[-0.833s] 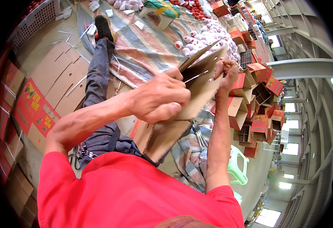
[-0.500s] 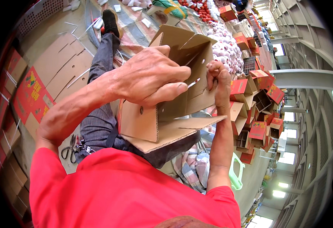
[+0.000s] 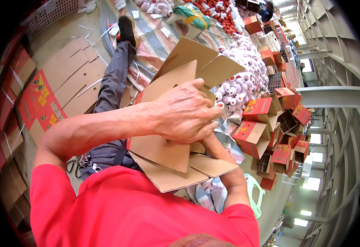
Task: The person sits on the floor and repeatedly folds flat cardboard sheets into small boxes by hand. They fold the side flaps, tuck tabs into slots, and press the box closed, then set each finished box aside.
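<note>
I hold a brown cardboard box (image 3: pixel 175 82) above my lap, half unfolded, with its flaps spread at the top and bottom. My left hand (image 3: pixel 186 113) lies across its front panel and grips the panel's right edge with curled fingers. My right forearm (image 3: pixel 229 173) rises from the lower right and runs under the left hand. The right hand itself is hidden behind the left hand and the cardboard.
Flat red-printed cardboard sheets (image 3: pixel 40 99) lie on the floor at left. Assembled red boxes (image 3: pixel 266 123) are piled at right. Fruit in white foam nets (image 3: pixel 241 61) and red fruit (image 3: pixel 217 12) cover a striped tarp. Scissors (image 3: pixel 75 164) and a green stool (image 3: pixel 256 193) are close by.
The flat cardboard has been opened into a box shape and turned. My left hand has shifted onto the front panel's right edge, and my right hand has slipped out of sight beneath it.
</note>
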A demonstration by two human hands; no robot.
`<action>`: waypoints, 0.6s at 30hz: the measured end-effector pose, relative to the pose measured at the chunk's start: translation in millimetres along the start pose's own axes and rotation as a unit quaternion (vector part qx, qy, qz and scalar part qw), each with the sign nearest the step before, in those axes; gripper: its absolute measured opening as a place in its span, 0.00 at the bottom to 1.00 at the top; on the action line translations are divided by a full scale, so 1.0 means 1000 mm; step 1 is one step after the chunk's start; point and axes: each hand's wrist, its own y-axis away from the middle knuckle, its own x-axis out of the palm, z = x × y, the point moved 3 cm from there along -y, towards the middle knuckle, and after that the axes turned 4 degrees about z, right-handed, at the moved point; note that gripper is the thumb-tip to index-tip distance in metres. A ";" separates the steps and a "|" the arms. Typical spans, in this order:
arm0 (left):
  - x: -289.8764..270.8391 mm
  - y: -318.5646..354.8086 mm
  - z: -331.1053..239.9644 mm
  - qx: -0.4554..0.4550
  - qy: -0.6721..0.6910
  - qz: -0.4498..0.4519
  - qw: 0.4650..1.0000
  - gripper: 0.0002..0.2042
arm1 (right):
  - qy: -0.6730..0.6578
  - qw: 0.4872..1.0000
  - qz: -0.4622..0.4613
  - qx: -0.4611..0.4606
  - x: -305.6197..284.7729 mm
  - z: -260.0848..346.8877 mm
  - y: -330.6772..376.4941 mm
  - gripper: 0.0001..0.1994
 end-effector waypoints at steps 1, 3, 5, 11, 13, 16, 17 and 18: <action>0.006 0.000 0.004 -0.001 -0.010 -0.016 1.000 0.13 | 0.017 1.000 -0.008 -0.004 0.005 -0.005 0.001 0.15; 0.023 0.004 0.006 0.015 -0.018 -0.058 0.998 0.12 | 0.044 0.999 -0.022 -0.006 0.007 -0.010 0.005 0.17; 0.040 0.013 0.010 0.039 -0.029 -0.060 0.997 0.11 | 0.077 0.996 -0.044 -0.011 0.008 -0.010 0.013 0.19; 0.082 0.041 0.022 0.003 0.047 0.155 0.987 0.12 | 0.214 0.965 -0.149 -0.020 0.018 -0.006 0.038 0.27; 0.082 0.050 0.024 0.016 0.037 0.145 0.989 0.13 | 0.150 0.984 -0.094 -0.026 0.020 -0.008 0.040 0.27; 0.079 0.065 0.027 -0.072 0.042 0.158 0.984 0.16 | 0.175 0.981 -0.079 0.010 0.011 -0.007 0.045 0.21; 0.076 0.071 0.028 -0.105 0.055 0.143 0.983 0.17 | 0.212 0.974 -0.069 0.046 0.009 -0.008 0.047 0.18; 0.074 0.077 0.029 -0.110 0.017 0.198 0.974 0.22 | 0.202 0.977 -0.074 0.011 0.006 -0.003 0.051 0.12</action>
